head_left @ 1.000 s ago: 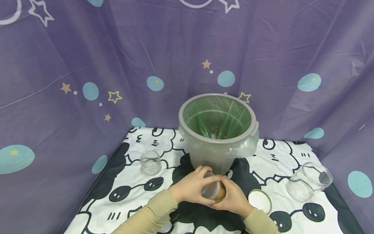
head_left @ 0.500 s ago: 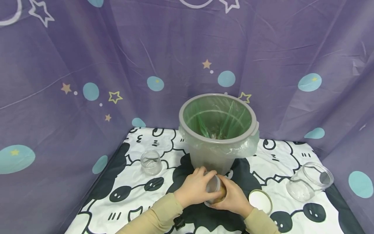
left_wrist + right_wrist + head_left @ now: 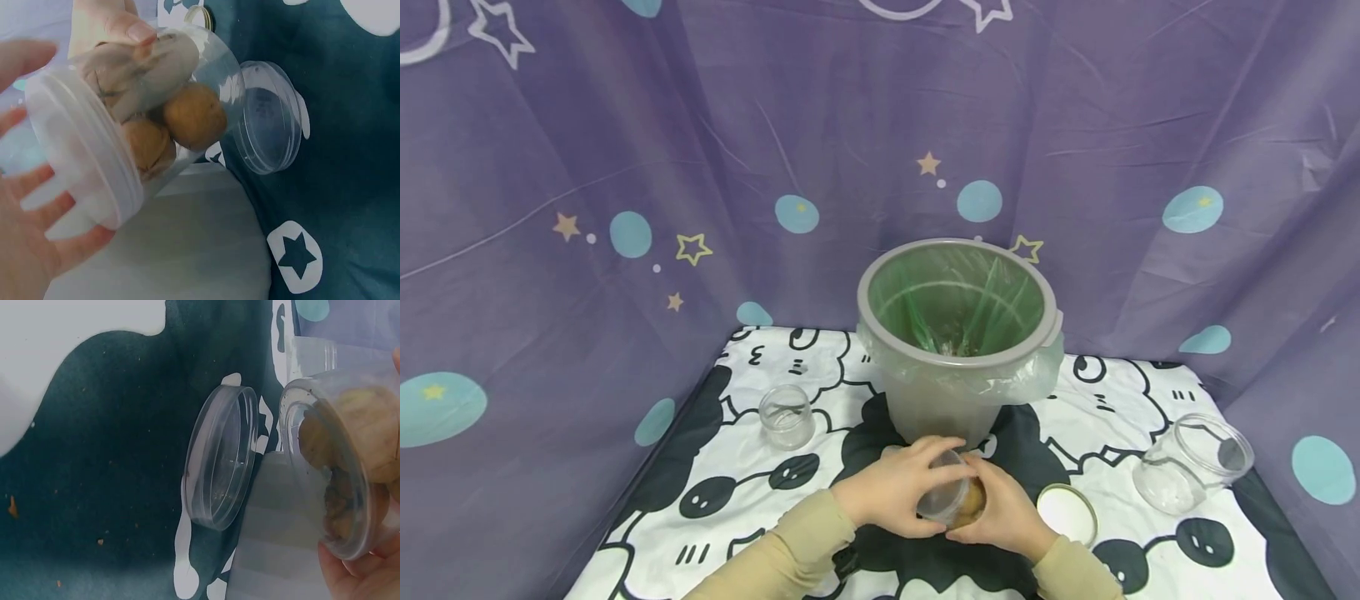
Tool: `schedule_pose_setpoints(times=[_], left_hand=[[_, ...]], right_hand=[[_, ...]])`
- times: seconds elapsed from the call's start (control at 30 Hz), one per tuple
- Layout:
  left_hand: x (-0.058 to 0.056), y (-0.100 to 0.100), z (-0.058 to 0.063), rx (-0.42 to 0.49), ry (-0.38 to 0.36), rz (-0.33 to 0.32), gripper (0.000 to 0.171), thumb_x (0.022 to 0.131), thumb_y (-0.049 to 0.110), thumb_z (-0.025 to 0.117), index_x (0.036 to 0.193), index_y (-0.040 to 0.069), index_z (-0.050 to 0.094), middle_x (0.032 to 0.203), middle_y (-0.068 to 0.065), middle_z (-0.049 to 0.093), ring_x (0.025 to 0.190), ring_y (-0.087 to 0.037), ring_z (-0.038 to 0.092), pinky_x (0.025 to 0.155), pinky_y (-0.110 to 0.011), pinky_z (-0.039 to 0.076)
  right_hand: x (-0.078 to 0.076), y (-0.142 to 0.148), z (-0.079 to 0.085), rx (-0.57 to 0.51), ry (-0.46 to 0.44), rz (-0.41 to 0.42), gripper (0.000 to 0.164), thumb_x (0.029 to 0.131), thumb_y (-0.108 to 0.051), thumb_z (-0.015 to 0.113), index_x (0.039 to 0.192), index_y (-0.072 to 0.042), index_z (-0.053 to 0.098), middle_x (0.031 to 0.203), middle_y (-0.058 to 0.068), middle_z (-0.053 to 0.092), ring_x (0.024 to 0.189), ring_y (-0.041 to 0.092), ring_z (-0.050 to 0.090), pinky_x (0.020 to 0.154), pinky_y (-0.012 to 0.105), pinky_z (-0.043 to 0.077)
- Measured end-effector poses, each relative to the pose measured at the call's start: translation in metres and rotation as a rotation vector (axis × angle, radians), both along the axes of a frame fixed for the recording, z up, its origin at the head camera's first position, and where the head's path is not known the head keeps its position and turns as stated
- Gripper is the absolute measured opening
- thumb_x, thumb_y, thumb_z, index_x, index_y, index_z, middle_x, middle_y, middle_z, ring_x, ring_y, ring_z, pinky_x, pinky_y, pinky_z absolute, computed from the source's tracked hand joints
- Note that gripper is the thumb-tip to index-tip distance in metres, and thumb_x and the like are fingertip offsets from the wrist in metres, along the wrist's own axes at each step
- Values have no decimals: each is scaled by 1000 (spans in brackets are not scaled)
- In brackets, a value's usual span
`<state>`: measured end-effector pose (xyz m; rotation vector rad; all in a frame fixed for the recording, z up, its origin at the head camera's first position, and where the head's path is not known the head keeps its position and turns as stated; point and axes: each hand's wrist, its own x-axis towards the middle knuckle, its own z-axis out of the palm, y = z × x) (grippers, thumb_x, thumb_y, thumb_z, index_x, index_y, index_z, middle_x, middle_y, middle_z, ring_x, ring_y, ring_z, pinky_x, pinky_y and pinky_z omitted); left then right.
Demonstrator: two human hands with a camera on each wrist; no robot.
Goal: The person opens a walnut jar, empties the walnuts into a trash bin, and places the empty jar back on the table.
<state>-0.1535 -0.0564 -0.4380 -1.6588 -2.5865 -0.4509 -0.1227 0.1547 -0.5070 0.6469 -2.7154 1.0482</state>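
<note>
Both hands are on a clear plastic jar (image 3: 215, 65) held tilted low in front of the bin. Brown, round nuts that look like walnuts (image 3: 195, 116) lie inside. My right hand (image 3: 1006, 518) grips the jar body, fingers and thumb curled around it. Around the frosted screw lid (image 3: 81, 147) at the jar's left end curl the fingers of my left hand (image 3: 891, 490); its upper digit is blurred in the left wrist view. A clear shallow lid or dish (image 3: 220, 459) lies on the dark cloth close by.
Behind the hands stands a grey bin (image 3: 917, 408) with a green-tinted liner. A small clear jar (image 3: 787, 419) is at left. At right are a gold-rimmed lid (image 3: 1067, 514) and a large open jar lying tilted (image 3: 1180, 479). Brown crumbs (image 3: 14, 506) dot the cloth.
My left hand first shifted right and turned round the lid, then came back left with its fingers straighter. My right hand stayed on the jar, nearly still.
</note>
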Motion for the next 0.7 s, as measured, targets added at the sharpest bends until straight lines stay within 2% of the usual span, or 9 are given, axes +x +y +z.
schedule_pose_setpoints(times=[0.07,0.13,0.3,0.47,0.7], left_hand=[[-2,-2,0,-1,23,-66,77,73,33,76,141,25,42,148,-9,32,135,-23,35,99,-29,45],[-3,-4,0,3,37,-102,77,69,28,77,139,25,44,148,-8,33,134,-22,34,101,-25,42],[-5,-6,0,10,69,-121,75,68,24,77,136,25,47,146,-8,36,132,-21,37,100,-23,43],[-4,-6,0,9,48,-95,74,67,28,79,135,25,50,141,-7,41,128,-22,40,95,-24,45],[-1,-4,-1,-12,0,17,72,68,37,79,134,27,50,136,-6,43,121,-20,44,82,-26,51]], right_hand=[[0,1,0,1,9,9,98,49,-35,92,132,-5,49,121,6,61,101,17,61,82,34,52],[0,2,0,-2,15,15,99,49,-36,92,132,-5,48,121,6,61,101,17,61,81,33,52],[0,3,0,-9,15,20,97,49,-35,93,131,-7,49,120,5,61,99,16,60,79,32,52],[-1,3,-2,-7,14,26,96,49,-36,93,131,-10,50,118,1,61,97,13,59,78,31,52],[0,3,-4,12,47,23,97,46,-36,93,130,-10,51,117,-1,62,98,13,60,80,33,52]])
